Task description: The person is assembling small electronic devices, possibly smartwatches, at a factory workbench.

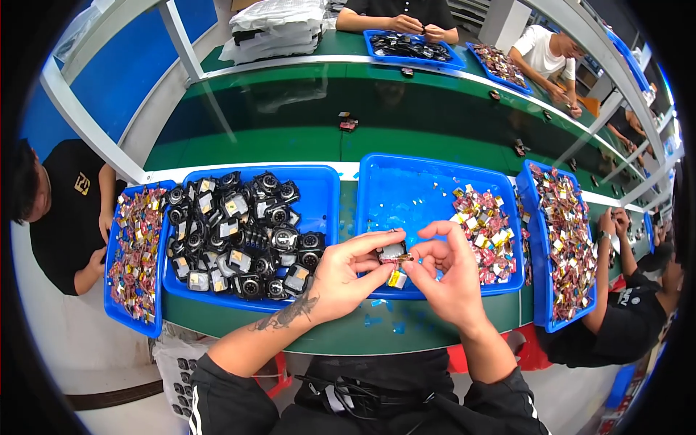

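My left hand [353, 270] grips a black smartwatch case [392, 251] by its edges, its pale grey inner face showing. At the case's near edge, the thumb and forefinger of my right hand [448, 279] pinch a small reddish circuit board [398, 260], partly hidden by the fingertips. A white and yellow-taped piece [396, 279] hangs just below it. Both hands are over the near edge of a blue tray [384, 177], which has a heap of similar circuit boards [487, 235] at its right. Black watch cases [239, 235] fill another blue tray [319, 177] to the left.
Narrow blue bins of circuit boards stand at the far left [138, 254] and right [562, 246]. Beyond a metal rail, a green conveyor belt [275, 141] carries a few small parts [348, 123]. Blue film scraps [377, 304] lie near me. Co-workers sit around the line.
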Demonstrator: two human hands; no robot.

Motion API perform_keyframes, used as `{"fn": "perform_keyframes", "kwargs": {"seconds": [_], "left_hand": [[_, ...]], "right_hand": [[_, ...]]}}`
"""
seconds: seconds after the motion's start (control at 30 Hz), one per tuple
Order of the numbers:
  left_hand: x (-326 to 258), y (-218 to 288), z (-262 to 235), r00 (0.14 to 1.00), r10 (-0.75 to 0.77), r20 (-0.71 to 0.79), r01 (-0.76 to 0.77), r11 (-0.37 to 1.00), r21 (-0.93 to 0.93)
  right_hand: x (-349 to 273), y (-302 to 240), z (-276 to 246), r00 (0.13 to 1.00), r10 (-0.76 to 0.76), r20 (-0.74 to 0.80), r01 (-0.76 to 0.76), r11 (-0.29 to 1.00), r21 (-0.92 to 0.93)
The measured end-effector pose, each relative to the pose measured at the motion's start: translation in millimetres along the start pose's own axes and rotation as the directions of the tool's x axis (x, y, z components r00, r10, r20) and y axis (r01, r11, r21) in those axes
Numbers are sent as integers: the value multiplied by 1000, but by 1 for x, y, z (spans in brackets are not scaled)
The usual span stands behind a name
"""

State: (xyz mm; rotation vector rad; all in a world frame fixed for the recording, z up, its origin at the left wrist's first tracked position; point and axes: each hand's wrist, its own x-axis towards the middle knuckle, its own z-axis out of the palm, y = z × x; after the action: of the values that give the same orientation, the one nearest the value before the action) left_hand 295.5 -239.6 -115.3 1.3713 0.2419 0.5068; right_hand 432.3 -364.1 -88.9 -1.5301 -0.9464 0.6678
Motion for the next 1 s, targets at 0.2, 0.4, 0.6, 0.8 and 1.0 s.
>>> {"fn": "perform_keyframes", "kwargs": {"seconds": [0.2,0.4,0.6,0.8,1.0], "left_hand": [[1,3,2,1000,-26,3,26,1000,-12],[0,5,2,995,-69,-74,64,996,-69],[1,6,3,995,-88,-40,85,994,-67],[3,0,3,994,-82,-74,79,996,-41],[0,-2,9,969,92,-231,-73,993,87]], "right_hand": [[2,0,-1,999,48,-10,-48,998,-47],[4,3,3,1000,11,-29,-15,989,-147],[4,7,4,998,-18,-61,13,997,-73],[7,10,12,997,10,-70,-18,993,-118],[25,4,-3,999,50,12,-47,986,-162]]}}
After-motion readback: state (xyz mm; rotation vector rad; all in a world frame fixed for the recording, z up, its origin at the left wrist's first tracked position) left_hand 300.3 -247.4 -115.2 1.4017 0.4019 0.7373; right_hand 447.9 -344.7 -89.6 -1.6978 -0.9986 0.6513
